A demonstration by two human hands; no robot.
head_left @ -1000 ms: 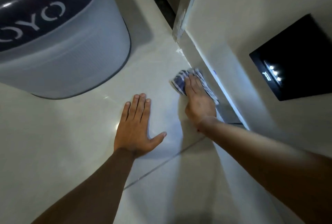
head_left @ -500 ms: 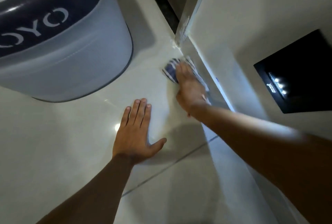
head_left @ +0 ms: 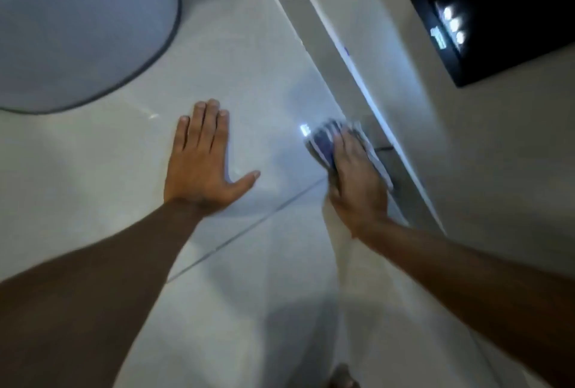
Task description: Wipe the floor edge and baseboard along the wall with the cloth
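Observation:
My right hand (head_left: 354, 176) lies flat on a blue-and-white striped cloth (head_left: 320, 141), pressing it onto the floor tile right beside the grey baseboard (head_left: 314, 29). Most of the cloth is hidden under the palm; its edges stick out ahead and on the wall side. My left hand (head_left: 199, 157) rests flat on the pale tile floor (head_left: 267, 82) with fingers spread, holding nothing, a hand's width left of the cloth.
A large rounded grey appliance (head_left: 77, 23) stands on the floor at upper left. A black panel with small white lights (head_left: 494, 14) is set in the white wall (head_left: 482, 154) at right. A tile joint (head_left: 249, 232) runs diagonally under my arms.
My right hand has dragged the cloth back toward me along the baseboard, away from the wall corner. The view has tilted down. My left hand stays planted.

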